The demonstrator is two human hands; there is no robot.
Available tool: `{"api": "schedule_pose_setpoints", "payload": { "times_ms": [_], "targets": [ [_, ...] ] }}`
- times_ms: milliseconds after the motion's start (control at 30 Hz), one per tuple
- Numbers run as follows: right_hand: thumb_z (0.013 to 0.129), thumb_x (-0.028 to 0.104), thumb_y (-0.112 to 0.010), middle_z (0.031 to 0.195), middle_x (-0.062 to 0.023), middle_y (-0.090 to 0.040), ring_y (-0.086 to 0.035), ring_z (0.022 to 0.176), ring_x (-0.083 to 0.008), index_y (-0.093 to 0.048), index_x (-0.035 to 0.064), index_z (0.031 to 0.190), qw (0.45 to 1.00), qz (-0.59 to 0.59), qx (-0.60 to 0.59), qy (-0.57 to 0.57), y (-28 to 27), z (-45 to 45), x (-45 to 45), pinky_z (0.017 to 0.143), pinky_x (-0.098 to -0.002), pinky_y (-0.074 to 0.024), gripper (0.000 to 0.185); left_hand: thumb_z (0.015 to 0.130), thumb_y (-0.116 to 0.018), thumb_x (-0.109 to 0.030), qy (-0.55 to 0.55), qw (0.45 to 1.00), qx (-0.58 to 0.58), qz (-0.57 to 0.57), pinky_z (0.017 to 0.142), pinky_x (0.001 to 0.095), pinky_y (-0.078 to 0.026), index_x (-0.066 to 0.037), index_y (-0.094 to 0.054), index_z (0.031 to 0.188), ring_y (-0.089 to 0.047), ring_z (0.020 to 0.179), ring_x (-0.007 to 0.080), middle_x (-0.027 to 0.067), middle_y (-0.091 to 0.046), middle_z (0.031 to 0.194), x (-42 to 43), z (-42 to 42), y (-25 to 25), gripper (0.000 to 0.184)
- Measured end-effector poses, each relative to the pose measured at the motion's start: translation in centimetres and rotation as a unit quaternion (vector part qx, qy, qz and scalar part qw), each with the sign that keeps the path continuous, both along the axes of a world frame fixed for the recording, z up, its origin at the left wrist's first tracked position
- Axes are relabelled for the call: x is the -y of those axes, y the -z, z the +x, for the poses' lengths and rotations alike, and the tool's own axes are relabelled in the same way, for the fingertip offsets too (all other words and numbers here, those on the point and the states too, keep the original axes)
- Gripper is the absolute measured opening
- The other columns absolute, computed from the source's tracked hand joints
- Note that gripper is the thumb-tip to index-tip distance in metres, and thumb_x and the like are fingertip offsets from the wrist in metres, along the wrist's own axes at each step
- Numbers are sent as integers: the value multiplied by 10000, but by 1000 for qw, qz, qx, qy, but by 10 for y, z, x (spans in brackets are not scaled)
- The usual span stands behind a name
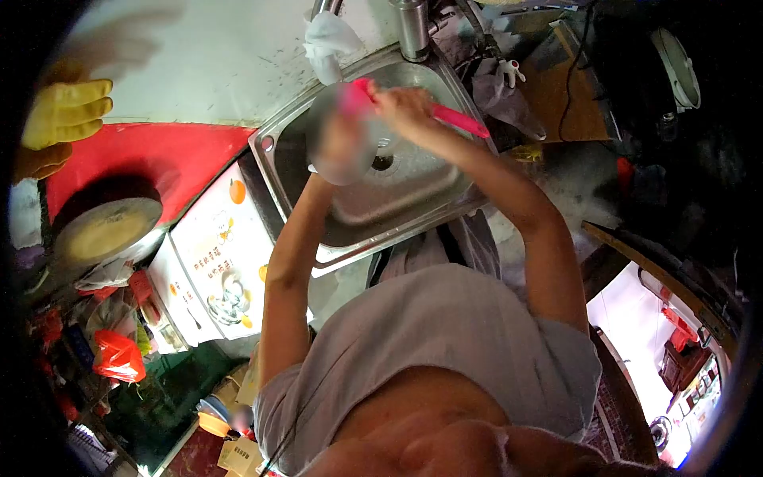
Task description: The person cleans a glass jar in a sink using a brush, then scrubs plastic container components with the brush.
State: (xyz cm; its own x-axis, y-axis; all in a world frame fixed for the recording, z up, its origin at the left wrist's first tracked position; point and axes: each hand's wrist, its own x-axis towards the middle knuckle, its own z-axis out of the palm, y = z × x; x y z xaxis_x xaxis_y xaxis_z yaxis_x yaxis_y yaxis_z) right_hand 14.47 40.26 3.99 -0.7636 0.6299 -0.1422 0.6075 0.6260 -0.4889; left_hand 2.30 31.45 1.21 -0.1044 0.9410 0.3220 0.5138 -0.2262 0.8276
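Observation:
Over a stainless steel sink (373,211), my right hand (404,110) is closed around a bright pink long-handled tool (461,121). The handle sticks out to the right of my fist, and its other pink end reaches left to my left hand. I cannot make out what kind of tool it is. My left hand (340,141) is inside a grey blurred patch over the left half of the basin, so its fingers and anything in them are hidden. Below my hands the drain (383,161) shows in the basin floor.
A white cloth or bag (329,44) hangs by the faucet, beside a metal cylinder (412,30). Yellow rubber gloves (67,115) hang at the left, above a round pan (107,230). A plastic bag (505,99) lies right of the sink. A red bag (119,356) sits lower left.

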Motion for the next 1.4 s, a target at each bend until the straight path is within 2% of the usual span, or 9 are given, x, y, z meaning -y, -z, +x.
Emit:
{"api": "schedule_pose_setpoints", "payload": {
  "times_ms": [133, 200, 400, 500, 767, 967, 1100, 1233, 1400],
  "targets": [
    [801, 460, -420, 565, -61, -539, -546, 537, -219, -453, 143, 1153, 998, 53, 23, -12, -11, 9, -6, 525, -357, -421, 475, 712, -535, -46, -77, 982, -150, -79, 684, 284, -411, -10, -494, 956, -494, 763, 182, 80, -510, 857, 23, 5, -19, 250],
    [803, 450, -425, 565, -65, -531, -537, 537, -219, -437, 127, 1163, 998, 57, 25, -1, -6, 9, -13, 509, -346, -408, 483, 870, -350, -183, -24, 996, -67, 46, 723, 209, -400, -45, -441, 1065, -465, 793, 140, 54, -482, 898, 18, 7, -15, 255],
    [792, 448, -432, 625, -97, -571, -572, 607, -243, -557, 101, 945, 995, 77, -62, 21, 18, 2, 2, 580, -397, -424, 400, 719, -526, -35, -52, 998, -18, -39, 757, 304, -405, -7, -463, 1038, -496, 869, 209, 98, -506, 968, 31, 9, -23, 326],
    [742, 502, -477, 664, -62, -580, -554, 611, -208, -585, 94, 847, 986, -133, -39, 92, 32, 37, -21, 594, -328, -419, 434, 817, -407, -136, -105, 962, -244, 61, 787, 334, -396, -13, -445, 1088, -487, 884, 242, 117, -501, 995, 31, 13, -39, 300],
    [561, 258, -709, 732, -40, -579, -541, 675, -160, -577, 63, 869, 783, -489, -334, 191, 47, 37, 16, 628, -296, -415, 387, 819, -454, -167, -109, 992, -27, 57, 756, 313, -409, -17, -457, 1071, -493, 862, 219, 107, -505, 969, 45, 21, 4, 293],
    [519, 184, -657, 716, -96, -594, -555, 663, -189, -594, 7, 758, 912, -337, -211, 103, 90, 26, -27, 610, -292, -425, 304, 841, -449, -251, 25, 971, 159, -175, 664, 265, -415, -53, -474, 970, -478, 770, 139, 27, -492, 850, 47, -30, 29, 238],
    [591, 281, -652, 767, -120, -605, -572, 672, -213, -563, 11, 956, 975, -205, -80, -12, 52, 12, -35, 647, -299, -431, 462, 793, -482, -142, 168, 953, 250, -30, 697, 282, -405, -28, -463, 932, -462, 778, 149, 63, -476, 854, 26, -9, -38, 181],
    [714, 557, -491, 902, -150, -578, -572, 796, -293, -237, 93, 1276, 996, -48, -23, 75, 11, 25, -29, 703, -362, -438, 771, 802, -472, -157, 20, 977, 206, -60, 637, 245, -401, -48, -492, 907, -467, 723, 112, 24, -494, 818, 28, -20, 30, 153],
    [862, 313, -351, 922, -171, -565, -566, 797, -319, -211, 190, 1299, 998, -48, 35, 36, -16, 33, -1, 649, -393, -439, 474, 771, -457, -96, -112, 897, 336, -263, 440, 216, -359, -43, -547, 848, -435, 517, 78, -17, -498, 674, 6, 3, -13, 129]
  ]
}}
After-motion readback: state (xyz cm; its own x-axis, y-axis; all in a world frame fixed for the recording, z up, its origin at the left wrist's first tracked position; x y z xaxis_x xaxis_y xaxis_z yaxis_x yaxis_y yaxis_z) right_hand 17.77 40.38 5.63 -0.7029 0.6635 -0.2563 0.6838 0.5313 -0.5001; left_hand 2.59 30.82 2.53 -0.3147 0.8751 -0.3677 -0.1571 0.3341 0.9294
